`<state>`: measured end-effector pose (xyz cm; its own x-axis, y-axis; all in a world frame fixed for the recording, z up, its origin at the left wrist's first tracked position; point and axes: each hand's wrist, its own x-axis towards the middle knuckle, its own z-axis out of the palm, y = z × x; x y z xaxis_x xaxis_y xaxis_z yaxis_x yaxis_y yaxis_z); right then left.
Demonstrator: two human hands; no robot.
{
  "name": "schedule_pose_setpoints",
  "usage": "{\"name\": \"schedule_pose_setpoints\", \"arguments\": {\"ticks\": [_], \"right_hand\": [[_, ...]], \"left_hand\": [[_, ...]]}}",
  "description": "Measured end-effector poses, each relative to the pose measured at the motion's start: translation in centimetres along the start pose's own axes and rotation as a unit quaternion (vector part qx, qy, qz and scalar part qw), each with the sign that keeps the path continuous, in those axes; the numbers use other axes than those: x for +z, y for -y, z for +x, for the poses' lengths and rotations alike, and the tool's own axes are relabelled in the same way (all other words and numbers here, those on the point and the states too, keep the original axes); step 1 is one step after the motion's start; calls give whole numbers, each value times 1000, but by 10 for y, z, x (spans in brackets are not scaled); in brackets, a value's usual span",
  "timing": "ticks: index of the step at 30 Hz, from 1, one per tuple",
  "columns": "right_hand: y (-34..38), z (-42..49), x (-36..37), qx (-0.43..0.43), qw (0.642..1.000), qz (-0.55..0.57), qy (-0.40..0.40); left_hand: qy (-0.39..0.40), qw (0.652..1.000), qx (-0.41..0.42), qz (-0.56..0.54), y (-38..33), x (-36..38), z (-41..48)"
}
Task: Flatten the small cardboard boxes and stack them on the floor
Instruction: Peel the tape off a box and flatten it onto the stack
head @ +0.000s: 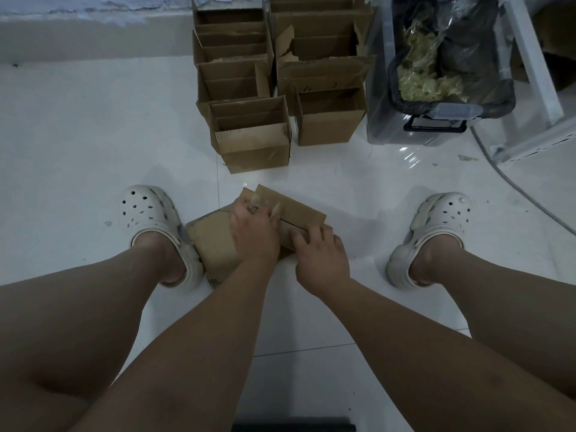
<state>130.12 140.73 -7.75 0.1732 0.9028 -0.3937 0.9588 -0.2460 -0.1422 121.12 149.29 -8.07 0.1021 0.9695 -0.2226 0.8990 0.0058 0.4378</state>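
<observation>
**Small box held low between the feet, over flattened cardboard**

A small cardboard box (300, 212) is held just above the white tiled floor (78, 135), between the person's two feet and close in front of the knees. It is tilted, and a slit or seam is seen along its upper face.

The left hand (254, 233) is laid over the left end of the box; its fingers (253, 201) are curled over the far edge, so that this end is gripped. The right hand (321, 257) is set on the near right corner, where its fingers (311, 228) are bent down onto the cardboard and the corner is held. The two hands are almost touching.

Under the box and the left hand a sheet of flattened cardboard (212, 241) is seen lying on the floor, with its left edge against the left clog (149, 213). The right clog (436, 226) is placed well apart from it, on the other side of the box.

Beyond the hands, two rows of open boxes are stood upright on the floor, a left row (249, 141) and a right row (330, 120), both running back toward the wall. The nearest box of the left row is the closest to the held box.

Just right of the rows a clear plastic bin (383, 120) is seen, lined with a black bag (452, 42) in which pale yellowish material (417, 79) is heaped. Beside the bin, a white metal frame (530, 57) is stood, and a grey cable (505, 179) is trailed across the tiles below it.
</observation>
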Motion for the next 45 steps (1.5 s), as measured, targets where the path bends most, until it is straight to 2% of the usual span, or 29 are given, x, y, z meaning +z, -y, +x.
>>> {"name": "schedule_pose_setpoints", "arguments": {"ticks": [4, 12, 16, 19, 21, 23, 26, 32, 39, 45], "right_hand": [[1, -2, 2, -8, 1000, 0, -5], [-1, -3, 1, -4, 1000, 1, 6], [-2, -4, 2, 6, 1000, 12, 2], [-2, -1, 0, 0, 1000, 14, -6], [-1, 1, -1, 8, 1000, 19, -7], [-3, 3, -1, 30, 999, 21, 1], [-11, 3, 0, 46, 999, 20, 18], [-15, 0, 1, 36, 999, 18, 23], [-15, -4, 3, 28, 999, 17, 14], [-14, -4, 3, 34, 999, 19, 11]], "left_hand": [[30, 998, -27, -48, 3, 0, 2], [24, 999, -24, -31, 10, -5, 16], [-15, 988, -83, -132, 9, -9, 19], [-41, 956, -175, -234, 11, -11, 20], [-11, 948, -184, -260, 10, -10, 17], [33, 951, -154, -267, 7, -9, 15], [82, 965, -119, -218, 2, -8, 15], [114, 979, -132, -104, -5, -8, 14], [61, 991, -101, -59, 7, -7, 12], [46, 993, -103, -21, 8, -5, 17]]}}
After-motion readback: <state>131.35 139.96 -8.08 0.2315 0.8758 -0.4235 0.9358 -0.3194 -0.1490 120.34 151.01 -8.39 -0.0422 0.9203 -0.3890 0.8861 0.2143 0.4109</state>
